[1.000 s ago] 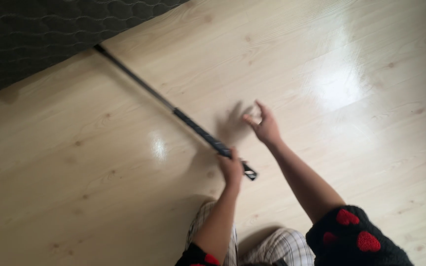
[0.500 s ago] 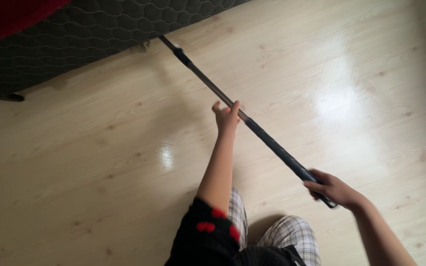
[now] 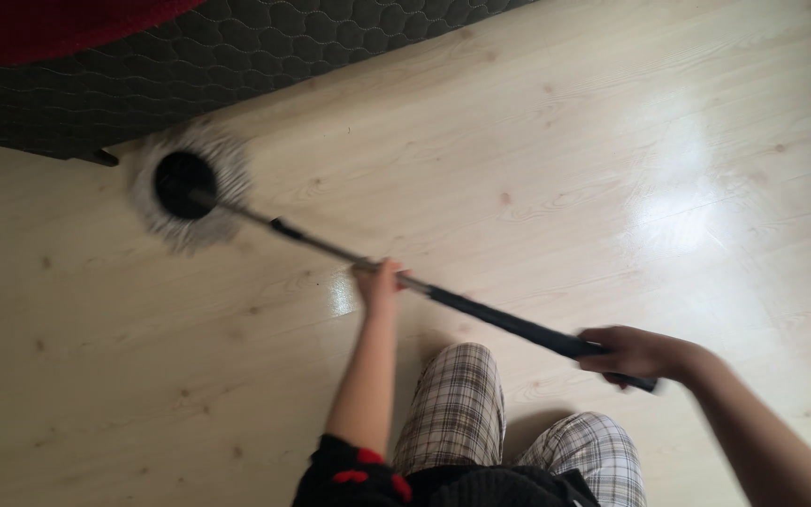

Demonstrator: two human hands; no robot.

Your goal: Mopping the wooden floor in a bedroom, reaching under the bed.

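Both hands on one mop, seen from above. Nearest me: my legs in plaid trousers [image 3: 481,413], w/ the black sleeve w/ red patches [image 3: 354,474] at the bottom edge. R hand [image 3: 633,354] is wrapped tight round the black grip end of the mop handle [image 3: 481,311], low right in view; the butt of the handle pokes out just past my knuckles. L hand [image 3: 379,281] is further up the pole, arm stretched straight out, fingers curled round the thinner metal section, thumb side up. Blurry, so can't tell how firm that grip is.

Handle runs diagonally from lower right up to upper left. At its far end the mop head [image 3: 188,191], round, pale fringe w/ a black hub, sits flat on the light wood floor [image 3: 612,141]. Head is right beside the edge of the dark quilted mattress [image 3: 237,56] along the top of view. Bit of red fabric [image 3: 49,23] on top of that, upper left corner. Bright glare patch on the floor, right side.
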